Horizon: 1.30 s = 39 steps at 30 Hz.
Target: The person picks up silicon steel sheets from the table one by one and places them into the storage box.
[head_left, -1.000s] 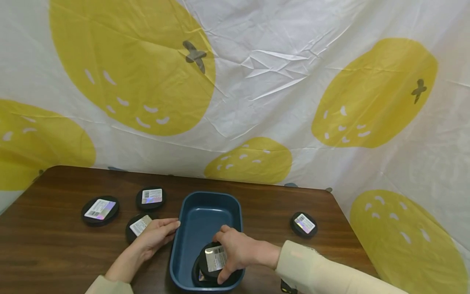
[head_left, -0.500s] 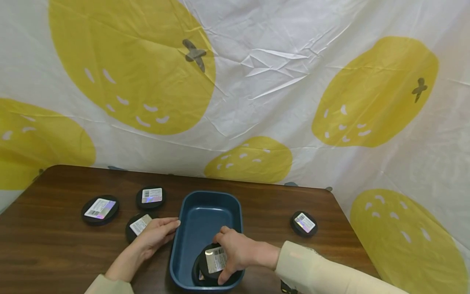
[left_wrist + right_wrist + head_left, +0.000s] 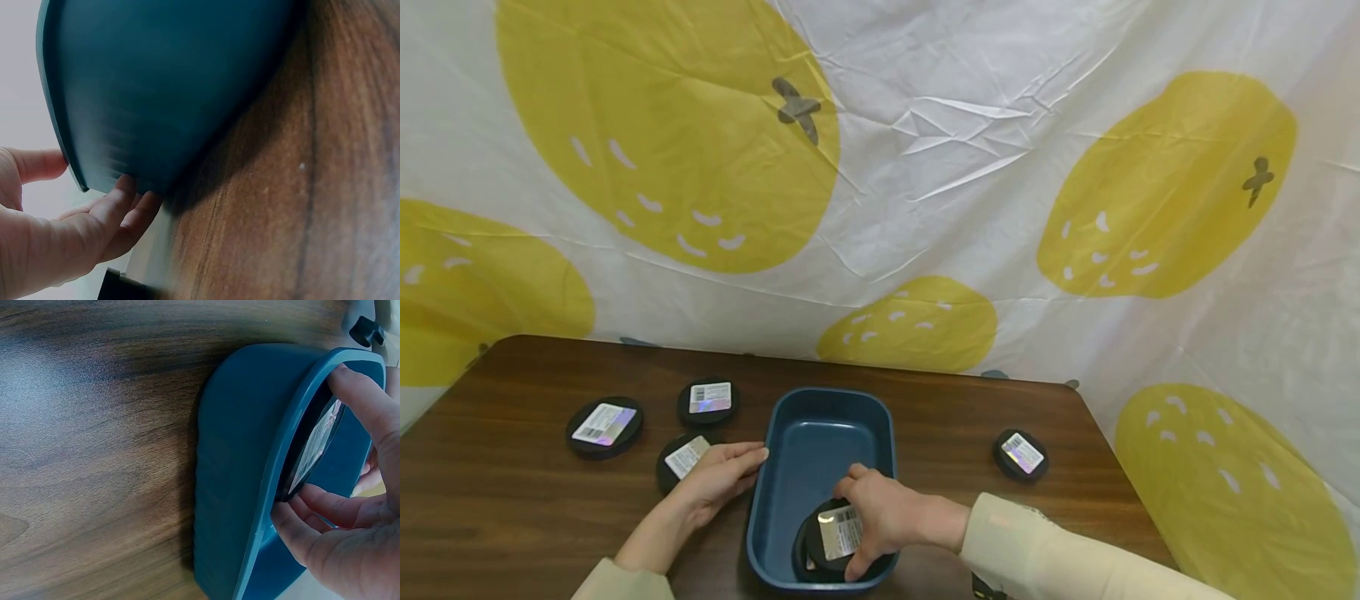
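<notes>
Holding a round black plastic disc with a shiny white label [image 3: 835, 537] tilted inside the near end of a deep blue oval plastic tub [image 3: 820, 433], my right hand [image 3: 887, 517] curls its fingers round the disc's rim so it rests on another black disc [image 3: 801, 557] already lying there. My left hand [image 3: 718, 479] lies flat and relaxed against the tub's left wall, bracing it on the dark wooden bench [image 3: 512, 500]. Three more labelled discs lie left of the tub, one to its right.

Dark blue tub [image 3: 782, 467], black white-labelled discs [image 3: 604, 427], brown wood-grain table [image 3: 512, 500]
</notes>
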Each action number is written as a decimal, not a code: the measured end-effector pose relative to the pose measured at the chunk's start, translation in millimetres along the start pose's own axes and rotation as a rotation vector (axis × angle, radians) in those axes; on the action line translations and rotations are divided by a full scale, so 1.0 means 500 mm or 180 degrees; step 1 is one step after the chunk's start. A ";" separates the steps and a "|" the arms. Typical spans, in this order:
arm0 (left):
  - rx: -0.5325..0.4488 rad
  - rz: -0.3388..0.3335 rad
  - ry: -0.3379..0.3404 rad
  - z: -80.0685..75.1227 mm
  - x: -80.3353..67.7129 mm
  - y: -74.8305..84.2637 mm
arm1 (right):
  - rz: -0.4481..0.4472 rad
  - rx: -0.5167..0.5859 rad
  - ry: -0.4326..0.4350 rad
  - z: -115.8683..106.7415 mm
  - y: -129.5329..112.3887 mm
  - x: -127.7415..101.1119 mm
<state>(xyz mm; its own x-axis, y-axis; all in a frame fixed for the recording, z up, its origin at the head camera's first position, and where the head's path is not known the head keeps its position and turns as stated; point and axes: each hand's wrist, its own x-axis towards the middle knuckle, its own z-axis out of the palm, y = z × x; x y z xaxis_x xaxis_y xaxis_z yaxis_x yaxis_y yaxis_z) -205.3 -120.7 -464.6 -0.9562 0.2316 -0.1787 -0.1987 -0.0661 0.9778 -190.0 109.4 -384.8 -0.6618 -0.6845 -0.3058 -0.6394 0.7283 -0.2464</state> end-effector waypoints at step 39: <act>-0.0015 0.0003 -0.0006 -0.003 0.004 -0.004 | -0.0161 -0.0365 0.0038 0.016 -0.006 -0.002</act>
<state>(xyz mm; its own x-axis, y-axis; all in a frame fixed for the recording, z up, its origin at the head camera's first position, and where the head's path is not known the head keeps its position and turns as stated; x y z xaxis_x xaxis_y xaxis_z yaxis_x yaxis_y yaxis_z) -207.1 -121.7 -467.0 -0.9560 0.2334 -0.1775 -0.1988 -0.0708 0.9775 -184.2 108.3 -391.1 -0.6316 -0.7211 -0.2846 -0.7123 0.6847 -0.1542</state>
